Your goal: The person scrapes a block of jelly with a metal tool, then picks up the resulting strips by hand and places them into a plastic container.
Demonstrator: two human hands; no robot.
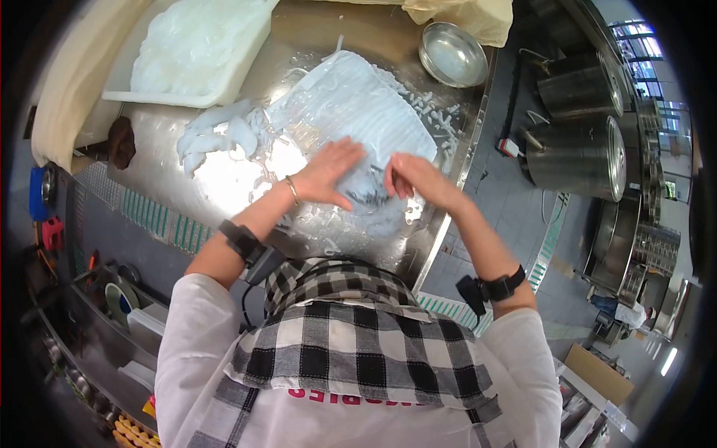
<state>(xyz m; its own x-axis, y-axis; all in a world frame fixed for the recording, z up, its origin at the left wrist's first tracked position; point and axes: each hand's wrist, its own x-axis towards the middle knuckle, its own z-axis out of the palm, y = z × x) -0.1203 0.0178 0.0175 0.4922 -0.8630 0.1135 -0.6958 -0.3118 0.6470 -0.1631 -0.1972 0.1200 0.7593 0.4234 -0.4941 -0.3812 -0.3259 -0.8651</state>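
Note:
A broad, glossy white slab (351, 104) that looks like squid flesh, with fine parallel lines across it, lies on the wet steel table (299, 254). My left hand (332, 172) rests flat on its near left part, fingers extended and thumb apart. Just to the right, my right hand (420, 179) has its fingers curled in at the slab's near edge. A dark, shiny patch (370, 196) shows between the two hands; I cannot tell what the right fingers hold. Torn white pieces (224, 134) lie left of the slab, and small white bits (441, 119) are scattered along its right side.
A white tub (216, 97) heaped with white flesh stands at the back left. A steel bowl (452, 54) sits at the back right beside a yellowish plastic bag (478, 19). Large steel pots (571, 157) stand beyond the table's right edge. A brown lump (122, 142) lies at the left.

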